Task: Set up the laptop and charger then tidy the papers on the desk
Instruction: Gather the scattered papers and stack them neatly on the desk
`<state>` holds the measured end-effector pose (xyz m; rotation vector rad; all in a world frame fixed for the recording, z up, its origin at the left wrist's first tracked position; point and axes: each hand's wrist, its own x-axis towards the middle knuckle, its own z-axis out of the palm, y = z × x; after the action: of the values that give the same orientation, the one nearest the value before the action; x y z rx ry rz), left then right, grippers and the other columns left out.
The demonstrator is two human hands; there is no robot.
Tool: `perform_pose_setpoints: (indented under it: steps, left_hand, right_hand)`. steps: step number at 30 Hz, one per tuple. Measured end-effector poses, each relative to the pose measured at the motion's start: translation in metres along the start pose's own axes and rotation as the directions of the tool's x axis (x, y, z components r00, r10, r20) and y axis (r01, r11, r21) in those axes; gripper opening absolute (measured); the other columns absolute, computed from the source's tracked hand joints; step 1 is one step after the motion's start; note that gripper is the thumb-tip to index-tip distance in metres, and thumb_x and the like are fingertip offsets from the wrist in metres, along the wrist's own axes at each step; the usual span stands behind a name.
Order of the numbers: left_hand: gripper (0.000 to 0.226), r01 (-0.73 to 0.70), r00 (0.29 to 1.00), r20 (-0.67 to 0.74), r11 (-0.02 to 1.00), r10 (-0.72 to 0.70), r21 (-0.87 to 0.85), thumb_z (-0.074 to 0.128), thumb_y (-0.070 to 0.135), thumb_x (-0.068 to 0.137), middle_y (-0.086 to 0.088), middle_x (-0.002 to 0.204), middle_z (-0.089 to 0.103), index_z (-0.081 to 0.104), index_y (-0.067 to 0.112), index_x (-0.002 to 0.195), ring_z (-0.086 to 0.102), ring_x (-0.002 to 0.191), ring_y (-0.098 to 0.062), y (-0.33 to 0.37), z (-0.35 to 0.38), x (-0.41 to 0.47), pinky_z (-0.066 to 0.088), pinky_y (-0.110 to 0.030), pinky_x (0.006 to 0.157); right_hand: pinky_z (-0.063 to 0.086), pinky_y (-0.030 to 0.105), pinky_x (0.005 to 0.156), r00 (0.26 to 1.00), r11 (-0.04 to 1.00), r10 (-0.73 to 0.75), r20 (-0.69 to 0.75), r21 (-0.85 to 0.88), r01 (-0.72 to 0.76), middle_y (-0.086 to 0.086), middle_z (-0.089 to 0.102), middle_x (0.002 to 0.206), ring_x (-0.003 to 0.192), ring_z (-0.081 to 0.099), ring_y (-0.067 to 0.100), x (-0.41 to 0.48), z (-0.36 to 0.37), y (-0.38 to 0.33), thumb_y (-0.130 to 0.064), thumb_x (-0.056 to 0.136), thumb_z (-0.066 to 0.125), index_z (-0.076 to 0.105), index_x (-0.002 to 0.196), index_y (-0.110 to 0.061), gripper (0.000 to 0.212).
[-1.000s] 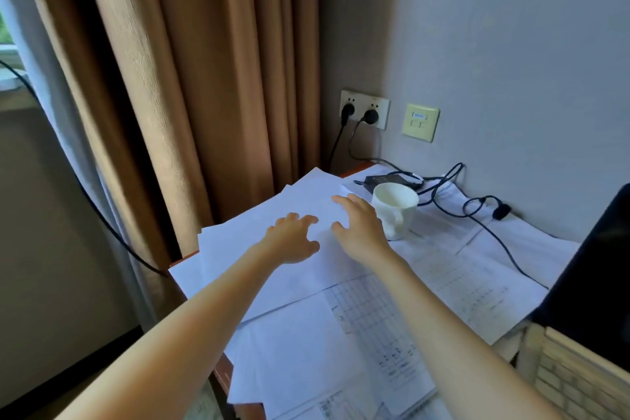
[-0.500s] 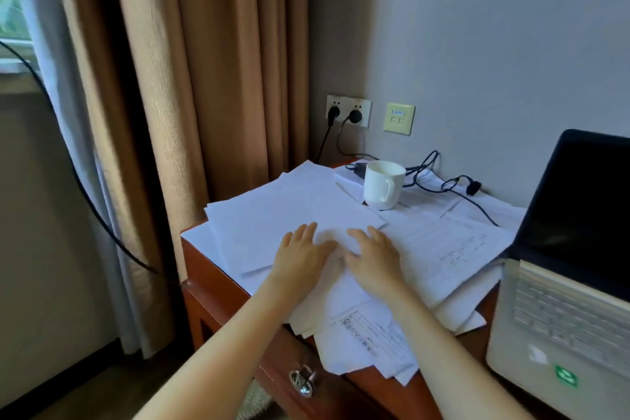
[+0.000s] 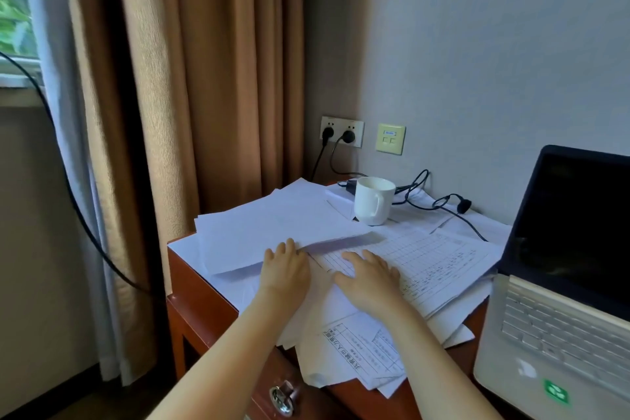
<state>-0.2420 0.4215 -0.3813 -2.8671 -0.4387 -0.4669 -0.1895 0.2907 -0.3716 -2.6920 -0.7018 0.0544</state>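
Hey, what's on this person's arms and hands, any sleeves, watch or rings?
The left forearm and right forearm are bare to the frame edge, no sleeves. The left hand and right hand wear no gloves, and no watch, bracelet or ring is visible.

Laptop (image 3: 545, 334): white body, lid open, screen dark, at the right end of the desk (image 3: 194, 286). Charger (image 3: 347, 185): black brick at the back by the wall, behind the mug (image 3: 373, 201); its black cable loops over the sheets toward the laptop. Papers (image 3: 279, 225): white sheets, some blank, some printed with tables, in a loose overlapping heap across the desk, several overhanging its front edge.
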Motion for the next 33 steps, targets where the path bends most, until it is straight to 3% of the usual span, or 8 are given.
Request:
perform_pose_setpoints:
  steps: [4, 11, 15, 19, 22, 27, 29, 33]
  left_hand:
    - [0.05, 0.013, 0.997, -0.076, 0.996, -0.02, -0.093, 0.078, 0.018, 0.066, -0.01, 0.103, 0.063, 0.063, -0.002, 0.109, 0.066, 0.08, -0.018, -0.002, -0.009, -0.003, 0.048, -0.024, 0.064]
    - [0.058, -0.037, 0.991, -0.133, 0.993, 0.021, -0.116, 0.034, 0.004, 0.098, -0.004, 0.146, 0.034, 0.01, 0.012, 0.15, 0.043, 0.127, -0.021, -0.003, -0.007, -0.012, 0.037, -0.028, 0.099]
    - [0.054, 0.016, 0.981, -0.19, 0.996, -0.031, -0.082, 0.055, 0.009, 0.091, -0.004, 0.127, 0.052, 0.035, 0.013, 0.141, 0.058, 0.107, -0.021, -0.002, -0.013, -0.015, 0.047, -0.028, 0.081]
    - [0.062, -0.045, 0.964, -0.267, 0.994, 0.016, -0.104, 0.094, 0.01, 0.02, 0.0, 0.06, 0.062, 0.073, 0.015, 0.078, 0.056, 0.038, -0.017, -0.002, -0.011, -0.014, 0.037, -0.018, 0.035]
    - [0.067, -0.045, 0.968, -0.25, 0.992, 0.015, -0.114, 0.093, 0.009, 0.016, 0.0, 0.057, 0.06, 0.074, 0.017, 0.079, 0.052, 0.034, -0.016, -0.001, -0.013, -0.016, 0.03, -0.017, 0.032]
    - [0.084, -0.017, 0.964, -0.263, 0.985, -0.028, -0.169, 0.089, 0.002, 0.03, 0.0, 0.06, 0.058, 0.069, 0.012, 0.111, 0.049, 0.03, -0.015, 0.0, -0.007, -0.014, 0.033, -0.021, 0.025]
    - [0.095, -0.003, 0.966, -0.255, 0.988, -0.038, -0.157, 0.091, 0.006, 0.035, -0.001, 0.061, 0.06, 0.06, 0.01, 0.125, 0.052, 0.032, -0.015, 0.001, -0.015, -0.019, 0.04, -0.023, 0.03]
    - [0.065, 0.001, 0.984, -0.168, 0.94, -0.062, -0.342, 0.039, 0.006, 0.096, -0.009, 0.123, 0.057, 0.007, 0.023, 0.15, 0.061, 0.104, -0.027, 0.002, -0.024, -0.026, 0.046, -0.032, 0.088]
  right_hand:
    - [0.017, 0.041, 0.115, 0.998, 0.984, -0.052, -0.029, 0.168, 0.056, 0.0, 0.029, 0.149, 0.138, 0.026, 0.02, -0.002, -0.006, 0.004, -0.039, 0.093, 0.048, 0.03, 0.143, -0.025, 0.056]
    - [0.035, 0.031, 0.094, 0.998, 0.757, 0.04, -0.045, 0.654, 0.0, -0.001, 0.032, 0.148, 0.129, 0.036, 0.018, -0.015, -0.028, 0.02, -0.022, 0.084, 0.061, 0.032, 0.142, -0.026, 0.065]
    - [0.025, 0.051, 0.112, 0.979, 0.885, -0.076, 0.187, 0.465, -0.02, -0.005, 0.014, 0.155, 0.141, 0.018, 0.022, -0.027, -0.035, 0.019, -0.02, 0.067, 0.064, 0.015, 0.147, -0.035, 0.095]
    - [0.001, 0.055, 0.116, 0.941, 0.981, -0.092, 0.325, 0.194, 0.029, -0.006, 0.004, 0.157, 0.145, 0.001, 0.021, -0.035, -0.035, 0.008, -0.013, 0.071, 0.058, 0.002, 0.149, -0.033, 0.099]
    - [0.021, 0.055, 0.111, 0.953, 1.0, -0.004, 0.303, 0.014, 0.0, 0.0, 0.021, 0.151, 0.138, 0.022, 0.027, -0.037, -0.035, 0.001, -0.007, 0.067, 0.053, 0.01, 0.148, -0.025, 0.093]
    - [0.045, 0.029, 0.076, 0.995, 0.985, -0.017, 0.1, -0.17, 0.034, 0.003, 0.047, 0.086, 0.095, 0.048, 0.027, -0.042, -0.042, -0.003, -0.002, 0.083, 0.047, 0.045, 0.091, -0.006, 0.009]
    - [0.036, 0.027, 0.06, 0.999, 0.977, -0.041, -0.014, -0.209, 0.037, 0.0, 0.032, 0.067, 0.081, 0.042, 0.025, -0.041, -0.045, 0.0, 0.0, 0.088, 0.046, 0.03, 0.064, -0.011, 0.031]
    - [0.03, 0.024, 0.051, 0.986, 0.984, -0.061, -0.155, -0.174, 0.033, 0.003, 0.035, 0.065, 0.063, 0.042, 0.021, -0.038, -0.052, 0.004, 0.006, 0.088, 0.043, 0.032, 0.06, -0.011, 0.034]
